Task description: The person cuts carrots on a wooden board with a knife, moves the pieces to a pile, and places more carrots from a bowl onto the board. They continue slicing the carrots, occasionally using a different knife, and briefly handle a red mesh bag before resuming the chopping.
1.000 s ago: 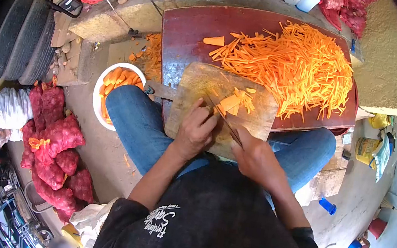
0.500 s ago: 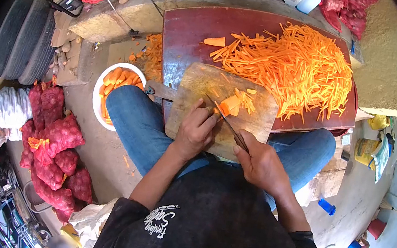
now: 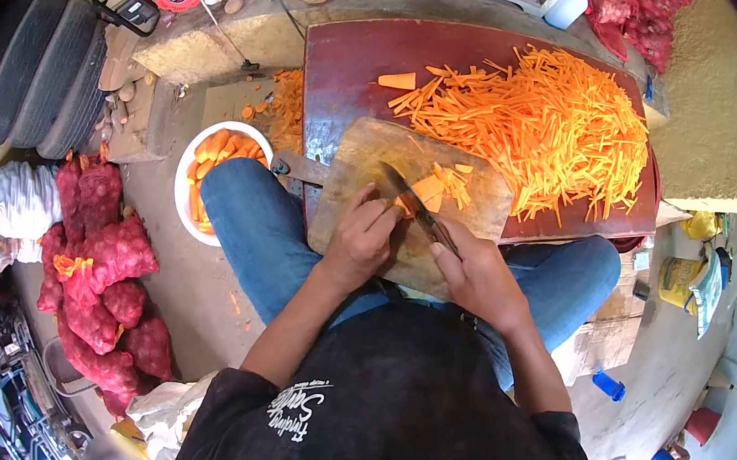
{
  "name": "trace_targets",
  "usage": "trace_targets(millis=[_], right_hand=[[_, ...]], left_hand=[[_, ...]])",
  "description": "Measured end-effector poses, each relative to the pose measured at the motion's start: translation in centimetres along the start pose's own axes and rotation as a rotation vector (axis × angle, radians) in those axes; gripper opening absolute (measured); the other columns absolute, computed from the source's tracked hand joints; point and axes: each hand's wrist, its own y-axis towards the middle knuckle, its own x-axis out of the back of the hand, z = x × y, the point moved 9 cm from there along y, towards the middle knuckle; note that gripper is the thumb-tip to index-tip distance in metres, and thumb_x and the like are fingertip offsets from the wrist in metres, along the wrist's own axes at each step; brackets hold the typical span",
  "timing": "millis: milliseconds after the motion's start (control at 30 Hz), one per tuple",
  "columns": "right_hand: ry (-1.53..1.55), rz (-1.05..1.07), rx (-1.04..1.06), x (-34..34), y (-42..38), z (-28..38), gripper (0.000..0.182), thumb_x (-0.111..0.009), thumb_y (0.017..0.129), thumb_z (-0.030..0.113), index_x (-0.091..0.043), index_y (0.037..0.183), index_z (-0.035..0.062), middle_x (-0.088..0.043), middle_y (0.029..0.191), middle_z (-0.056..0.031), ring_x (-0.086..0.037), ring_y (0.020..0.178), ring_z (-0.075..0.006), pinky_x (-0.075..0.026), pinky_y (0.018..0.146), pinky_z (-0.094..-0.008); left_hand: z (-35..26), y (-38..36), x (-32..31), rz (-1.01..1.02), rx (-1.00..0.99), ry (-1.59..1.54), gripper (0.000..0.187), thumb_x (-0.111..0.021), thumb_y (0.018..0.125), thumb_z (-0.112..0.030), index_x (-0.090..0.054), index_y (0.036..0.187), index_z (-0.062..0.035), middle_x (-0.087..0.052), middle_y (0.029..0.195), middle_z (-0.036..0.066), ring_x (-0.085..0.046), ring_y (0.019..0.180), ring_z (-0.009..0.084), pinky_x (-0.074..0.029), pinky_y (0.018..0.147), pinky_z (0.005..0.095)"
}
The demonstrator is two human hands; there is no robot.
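Observation:
On a wooden cutting board (image 3: 357, 150) lie carrot slices (image 3: 429, 191) and some cut sticks. My right hand (image 3: 478, 278) is wrapped round the handle of a knife (image 3: 417, 208), whose blade points up and left over the board. Close to the blade's left side, my left hand (image 3: 362, 239) presses bent fingers on a carrot piece, mostly hidden beneath them. A large heap of carrot sticks (image 3: 556, 129) covers the right part of the red table (image 3: 344, 52). One thick carrot piece (image 3: 397, 80) rests apart from the heap.
A white basin (image 3: 181, 198) of peeled carrots stands left of my knee. Red mesh sacks (image 3: 112, 254) lie farther left, below stacked tyres (image 3: 43, 71). A blue object (image 3: 608, 384) is on the floor at the right.
The knife has shifted slightly up, and its blade now shows a broader face. My right hand has moved a little with it. My left hand stays nearly in place.

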Motion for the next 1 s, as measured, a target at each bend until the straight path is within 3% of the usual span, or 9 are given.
trace_targets(millis=[67,167,267,467,567,667,867,1000], right_hand=[[0.079,-0.090,0.049,1.2,-0.7,2.6,0.034,-0.066,0.106,0.016,-0.059,0.136,0.0019,-0.072,0.098,-0.0350,-0.071,0.099,-0.0560,-0.056,0.082,-0.0598],[-0.022,-0.006,-0.004,0.6,-1.4,1.7,0.040,-0.066,0.105,0.016,-0.057,0.142,0.0037,-0.072,0.102,-0.0353,-0.071,0.099,-0.0558,-0.057,0.083,-0.0595],[-0.033,0.033,-0.046,0.6,-1.6,1.8,0.039,-0.063,0.107,0.010,-0.060,0.144,-0.0021,-0.072,0.113,-0.0313,-0.071,0.106,-0.0524,-0.058,0.089,-0.0484],[-0.113,0.004,0.007,-0.3,-1.8,1.7,0.041,-0.065,0.106,0.013,-0.058,0.144,0.0004,-0.073,0.106,-0.0318,-0.071,0.101,-0.0539,-0.059,0.084,-0.0538],[-0.249,0.051,-0.048,-2.4,-0.5,-0.4,0.041,-0.066,0.104,0.017,-0.054,0.139,0.0003,-0.071,0.095,-0.0368,-0.071,0.092,-0.0571,-0.058,0.078,-0.0633],[-0.194,0.035,-0.070,-2.2,-0.3,-1.6,0.041,-0.065,0.104,0.017,-0.054,0.139,0.0005,-0.071,0.095,-0.0366,-0.071,0.093,-0.0569,-0.058,0.079,-0.0628],[0.042,-0.021,-0.022,0.3,-0.8,2.2,0.037,-0.064,0.106,0.017,-0.054,0.139,0.0023,-0.071,0.098,-0.0368,-0.070,0.095,-0.0569,-0.056,0.081,-0.0616],[-0.044,-0.003,0.008,0.2,-0.9,2.4,0.037,-0.064,0.107,0.017,-0.054,0.139,0.0019,-0.071,0.097,-0.0365,-0.071,0.095,-0.0569,-0.056,0.081,-0.0623]], left_hand=[[0.2,-0.2,0.0,-0.019,0.000,-0.003,0.029,-0.075,0.078,0.009,-0.073,0.107,0.0050,-0.063,0.088,0.014,-0.069,0.086,0.0341,-0.056,0.110,0.0560],[0.0,0.1,-0.1,-0.027,-0.007,0.012,0.030,-0.078,0.078,0.007,-0.073,0.108,0.0051,-0.064,0.089,0.015,-0.070,0.088,0.0347,-0.057,0.110,0.0547],[-0.2,0.3,0.0,0.004,0.002,0.028,0.029,-0.080,0.079,0.005,-0.073,0.107,0.0052,-0.065,0.089,0.016,-0.070,0.089,0.0350,-0.057,0.110,0.0541],[-0.3,0.4,0.2,0.007,-0.015,0.024,0.031,-0.079,0.078,0.006,-0.072,0.108,0.0060,-0.065,0.091,0.016,-0.070,0.089,0.0354,-0.057,0.110,0.0544],[0.1,-0.2,-0.3,0.059,-0.018,0.005,0.032,-0.075,0.075,0.008,-0.072,0.107,0.0060,-0.064,0.092,0.017,-0.070,0.088,0.0355,-0.056,0.111,0.0549],[-0.3,0.1,0.1,0.014,-0.025,0.017,0.033,-0.072,0.072,0.009,-0.071,0.104,0.0059,-0.063,0.092,0.017,-0.069,0.088,0.0351,-0.056,0.112,0.0555],[-0.1,-0.2,0.0,-0.014,-0.021,0.038,0.026,-0.077,0.078,0.008,-0.070,0.102,0.0063,-0.063,0.089,0.017,-0.069,0.086,0.0347,-0.057,0.109,0.0542],[-0.1,0.0,-0.3,-0.036,-0.031,0.017,0.023,-0.080,0.080,0.006,-0.070,0.101,0.0059,-0.062,0.085,0.016,-0.068,0.083,0.0342,-0.058,0.108,0.0530]])
